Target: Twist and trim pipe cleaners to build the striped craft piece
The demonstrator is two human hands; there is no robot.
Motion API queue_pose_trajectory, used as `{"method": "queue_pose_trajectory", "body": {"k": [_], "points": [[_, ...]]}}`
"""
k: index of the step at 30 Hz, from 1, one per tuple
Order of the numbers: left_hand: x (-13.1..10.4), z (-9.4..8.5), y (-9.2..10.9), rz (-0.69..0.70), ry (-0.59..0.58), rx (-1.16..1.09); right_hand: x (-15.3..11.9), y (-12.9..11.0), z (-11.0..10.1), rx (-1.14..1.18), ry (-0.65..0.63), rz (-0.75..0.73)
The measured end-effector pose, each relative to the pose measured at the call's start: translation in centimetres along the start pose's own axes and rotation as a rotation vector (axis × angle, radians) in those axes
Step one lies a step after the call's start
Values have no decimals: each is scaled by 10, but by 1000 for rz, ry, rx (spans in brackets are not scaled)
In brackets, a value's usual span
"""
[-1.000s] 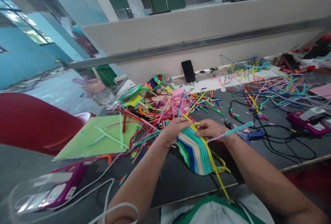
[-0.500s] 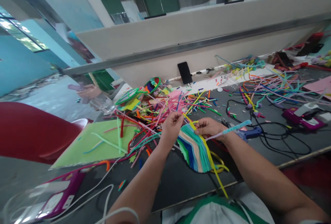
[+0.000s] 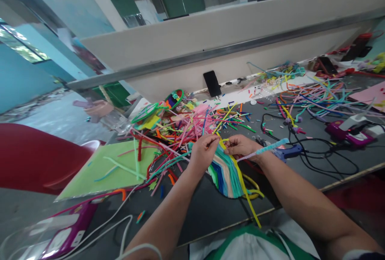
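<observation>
Between my hands hangs a striped panel of pipe cleaners (image 3: 221,178) in green, blue, cream and teal. A yellow pipe cleaner (image 3: 244,184) runs along its right edge, its loose tail reaching towards the table's front edge. My left hand (image 3: 205,151) is closed in a pinch at the upper end of the yellow pipe cleaner. Close beside it, my right hand (image 3: 240,146) pinches the panel's upper right edge with the yellow strand. A fuzzy lilac and light-blue stem (image 3: 272,146) sticks out past my right wrist; what holds it is hidden.
Loose pipe cleaners (image 3: 192,121) are heaped behind my hands. A phone (image 3: 212,83) leans on the partition. At right lie a blue-handled tool (image 3: 288,152), black cables (image 3: 326,168) and a purple device (image 3: 345,134). A green sheet (image 3: 87,172) and another purple device (image 3: 70,228) are at left.
My left hand has moved slightly right and down, closer to my right hand. The right hand keeps its grip on the panel's edge. The whole view has shifted a little.
</observation>
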State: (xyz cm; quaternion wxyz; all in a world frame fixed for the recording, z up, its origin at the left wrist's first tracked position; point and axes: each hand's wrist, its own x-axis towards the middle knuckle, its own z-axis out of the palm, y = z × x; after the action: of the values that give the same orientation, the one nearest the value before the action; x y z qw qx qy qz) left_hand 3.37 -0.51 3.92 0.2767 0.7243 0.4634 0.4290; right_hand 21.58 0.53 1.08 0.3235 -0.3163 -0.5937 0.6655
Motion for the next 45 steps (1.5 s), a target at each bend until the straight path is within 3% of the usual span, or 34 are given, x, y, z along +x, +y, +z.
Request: {"method": "queue_pose_trajectory", "body": {"k": [11,25,45], "points": [[-3,8,-5,31,8,157,2,3,-2,-50,-16,-38],[-2,11,-4,-130,-16,107,4,8,-3,-123,20,-43],[4,-9,6,-223,-237,52,5,7,-3,-101,30,-27]]}}
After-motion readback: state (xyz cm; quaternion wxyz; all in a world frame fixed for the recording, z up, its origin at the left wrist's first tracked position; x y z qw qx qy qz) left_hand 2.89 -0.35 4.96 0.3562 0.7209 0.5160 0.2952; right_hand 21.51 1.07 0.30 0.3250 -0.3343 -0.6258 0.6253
